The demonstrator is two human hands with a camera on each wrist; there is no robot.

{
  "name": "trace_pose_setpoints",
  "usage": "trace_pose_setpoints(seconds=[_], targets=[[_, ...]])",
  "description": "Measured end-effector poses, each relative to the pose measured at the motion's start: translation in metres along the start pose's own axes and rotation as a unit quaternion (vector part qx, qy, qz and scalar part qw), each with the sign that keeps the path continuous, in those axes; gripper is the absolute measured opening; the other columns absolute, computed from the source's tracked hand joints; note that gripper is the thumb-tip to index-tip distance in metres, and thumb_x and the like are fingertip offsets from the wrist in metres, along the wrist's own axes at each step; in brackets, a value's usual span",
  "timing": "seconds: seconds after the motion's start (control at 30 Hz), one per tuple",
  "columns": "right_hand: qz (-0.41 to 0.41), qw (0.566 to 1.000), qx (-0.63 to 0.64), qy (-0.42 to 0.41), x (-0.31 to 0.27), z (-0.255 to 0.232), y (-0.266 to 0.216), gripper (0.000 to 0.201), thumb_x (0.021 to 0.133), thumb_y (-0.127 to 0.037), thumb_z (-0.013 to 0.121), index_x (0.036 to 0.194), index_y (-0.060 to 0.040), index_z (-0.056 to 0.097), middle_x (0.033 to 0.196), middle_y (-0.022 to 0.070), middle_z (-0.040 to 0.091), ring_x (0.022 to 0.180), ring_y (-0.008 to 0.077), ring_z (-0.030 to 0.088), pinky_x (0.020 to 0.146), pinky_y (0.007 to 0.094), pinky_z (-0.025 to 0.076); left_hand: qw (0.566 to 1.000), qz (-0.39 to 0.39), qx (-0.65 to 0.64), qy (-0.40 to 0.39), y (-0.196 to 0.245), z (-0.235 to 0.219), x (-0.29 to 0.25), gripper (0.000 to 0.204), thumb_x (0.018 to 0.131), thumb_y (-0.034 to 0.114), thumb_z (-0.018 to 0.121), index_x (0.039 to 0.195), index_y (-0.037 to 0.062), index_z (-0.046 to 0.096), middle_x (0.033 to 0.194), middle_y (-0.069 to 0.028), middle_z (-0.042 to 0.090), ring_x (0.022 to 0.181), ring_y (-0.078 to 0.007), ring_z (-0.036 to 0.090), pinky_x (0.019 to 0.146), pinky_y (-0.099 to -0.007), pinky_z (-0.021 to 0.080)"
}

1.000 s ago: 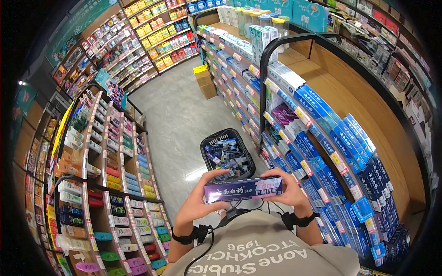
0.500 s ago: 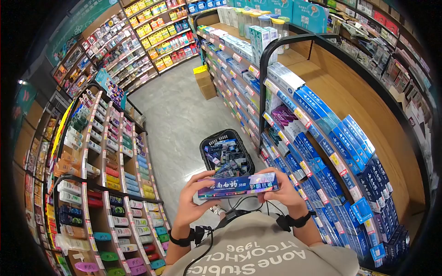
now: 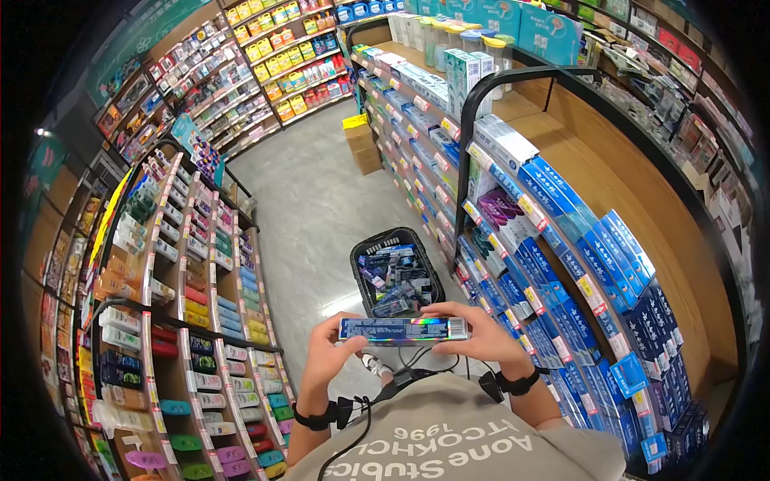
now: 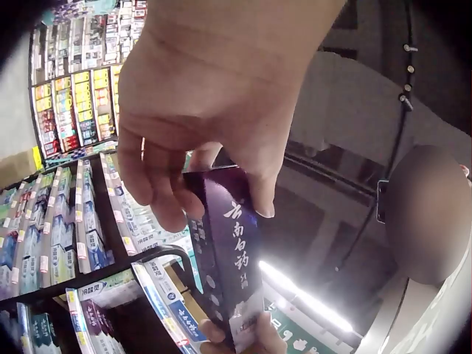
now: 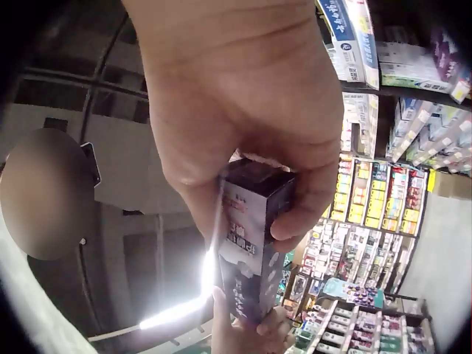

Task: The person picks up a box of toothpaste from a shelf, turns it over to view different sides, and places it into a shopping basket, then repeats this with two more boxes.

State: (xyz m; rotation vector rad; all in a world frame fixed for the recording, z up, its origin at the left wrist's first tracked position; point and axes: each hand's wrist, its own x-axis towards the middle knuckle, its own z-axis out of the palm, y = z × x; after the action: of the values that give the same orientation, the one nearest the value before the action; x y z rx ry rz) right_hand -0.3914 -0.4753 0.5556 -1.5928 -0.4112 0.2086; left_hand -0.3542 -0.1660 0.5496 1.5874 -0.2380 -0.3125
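A dark purple-blue toothpaste box (image 3: 403, 329) is held level in front of the chest, with a printed side showing small text and a barcode toward the head camera. My left hand (image 3: 327, 349) grips its left end, thumb along the near edge. At the other end, my right hand (image 3: 480, 335) pinches the box between thumb and fingers. In the left wrist view, large white characters run along the front of the toothpaste box (image 4: 230, 236). The right wrist view shows its dark end flap and a paler front on the toothpaste box (image 5: 247, 228).
A black basket (image 3: 355, 268) with many small boxes stands on the grey floor (image 3: 309, 208) beyond my hands. Toothpaste shelves (image 3: 553, 297) with a black rail curve along the right. Bottle shelves (image 3: 188, 321) line the left. A cardboard box (image 3: 363, 152) sits farther up the aisle.
Both hands have rolled the toothpaste box, so its lettered front has turned away and a text-and-barcode side now faces the head camera. The box has shifted slightly left.
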Motion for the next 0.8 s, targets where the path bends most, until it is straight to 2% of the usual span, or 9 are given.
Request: trace_pose_setpoints(seconds=[0.13, 0.27, 0.3, 0.4, 0.53, 0.63, 0.7, 0.73, 0.8], targets=[[0.052, 0.998, -0.022, 0.006, 0.005, -0.001, 0.007, 0.057, 0.080, -0.011, 0.087, 0.133, -0.0044, 0.066, 0.122, 0.0103, 0.073, 0.112, 0.0162, 0.066, 0.097, 0.0316, 0.050, 0.999, -0.028, -0.037, 0.018, -0.018, -0.006, 0.006, 0.028, 0.086, 0.004, 0.074, 0.112, -0.0044, 0.067, 0.088, -0.0062, 0.069, 0.068, -0.0125, 0.065, 0.059, -0.0280, 0.057], [0.025, 0.997, -0.009, 0.069, 0.017, -0.009, 0.043, 0.057, 0.079, -0.015, 0.086, 0.132, -0.0020, 0.066, 0.118, 0.0083, 0.073, 0.108, 0.0154, 0.065, 0.096, 0.0300, 0.050, 0.994, 0.014, -0.109, 0.015, -0.057, -0.019, 0.020, 0.044, 0.092, 0.002, 0.067, 0.134, -0.0012, 0.056, 0.090, -0.0104, 0.069, 0.071, -0.0150, 0.066, 0.066, -0.0311, 0.058], [0.016, 0.996, -0.011, 0.090, 0.022, -0.012, 0.060, 0.053, 0.083, -0.018, 0.083, 0.130, -0.0007, 0.066, 0.115, 0.0070, 0.073, 0.103, 0.0145, 0.067, 0.090, 0.0310, 0.053, 0.997, 0.009, -0.081, 0.009, -0.064, -0.028, 0.022, 0.050, 0.096, 0.018, 0.066, 0.141, -0.0013, 0.051, 0.085, -0.0098, 0.067, 0.071, -0.0191, 0.066, 0.068, -0.0321, 0.057], [0.125, 0.961, 0.210, 0.131, 0.038, -0.027, 0.113, 0.047, 0.089, -0.022, 0.077, 0.128, -0.0008, 0.066, 0.112, 0.0056, 0.074, 0.097, 0.0143, 0.070, 0.082, 0.0331, 0.056, 0.996, -0.059, -0.020, 0.064, -0.094, -0.057, 0.023, 0.044, 0.097, 0.008, 0.063, 0.140, 0.0019, 0.053, 0.084, -0.0087, 0.067, 0.074, -0.0148, 0.066, 0.069, -0.0307, 0.057], [0.214, 0.928, 0.232, 0.199, 0.055, -0.045, 0.231, 0.040, 0.094, -0.028, 0.071, 0.127, -0.0067, 0.066, 0.108, 0.0048, 0.074, 0.091, 0.0165, 0.072, 0.076, 0.0333, 0.055, 0.972, -0.165, 0.036, 0.164, -0.221, -0.123, 0.000, 0.034, 0.099, 0.014, 0.065, 0.130, 0.0019, 0.059, 0.085, -0.0080, 0.068, 0.071, -0.0141, 0.066, 0.067, -0.0304, 0.056], [0.337, 0.883, 0.234, 0.229, 0.051, -0.041, 0.328, 0.036, 0.092, -0.036, 0.072, 0.118, -0.0111, 0.068, 0.103, 0.0026, 0.073, 0.089, 0.0176, 0.071, 0.075, 0.0334, 0.054, 0.924, -0.293, 0.172, 0.175, -0.440, -0.214, -0.129, 0.025, 0.098, 0.025, 0.068, 0.111, 0.0035, 0.063, 0.084, -0.0120, 0.069, 0.074, -0.0221, 0.070, 0.064, -0.0362, 0.058], [0.402, 0.831, 0.276, 0.268, 0.043, -0.031, 0.384, 0.034, 0.090, -0.038, 0.074, 0.113, -0.0139, 0.069, 0.098, 0.0018, 0.071, 0.087, 0.0175, 0.069, 0.076, 0.0349, 0.054, 0.841, -0.515, 0.028, 0.162, -0.452, -0.214, -0.237, 0.027, 0.100, 0.027, 0.062, 0.110, 0.0017, 0.062, 0.088, -0.0159, 0.071, 0.075, -0.0294, 0.071, 0.064, -0.0420, 0.061], [0.413, 0.817, 0.284, 0.287, 0.038, -0.031, 0.409, 0.033, 0.089, -0.038, 0.074, 0.111, -0.0137, 0.068, 0.096, 0.0022, 0.069, 0.086, 0.0181, 0.067, 0.077, 0.0363, 0.054, 0.808, -0.581, -0.038, 0.087, -0.476, -0.228, -0.292, 0.031, 0.100, 0.029, 0.061, 0.117, 0.0021, 0.061, 0.097, -0.0183, 0.072, 0.079, -0.0326, 0.072, 0.065, -0.0438, 0.062], [0.441, 0.782, 0.315, 0.309, 0.035, -0.010, 0.451, 0.033, 0.086, -0.037, 0.075, 0.108, -0.0134, 0.068, 0.092, 0.0032, 0.066, 0.085, 0.0193, 0.065, 0.078, 0.0391, 0.054, 0.725, -0.659, -0.100, 0.176, -0.457, -0.214, -0.360, 0.038, 0.100, 0.030, 0.060, 0.126, 0.0028, 0.059, 0.106, -0.0207, 0.073, 0.083, -0.0332, 0.074, 0.069, -0.0458, 0.060]])
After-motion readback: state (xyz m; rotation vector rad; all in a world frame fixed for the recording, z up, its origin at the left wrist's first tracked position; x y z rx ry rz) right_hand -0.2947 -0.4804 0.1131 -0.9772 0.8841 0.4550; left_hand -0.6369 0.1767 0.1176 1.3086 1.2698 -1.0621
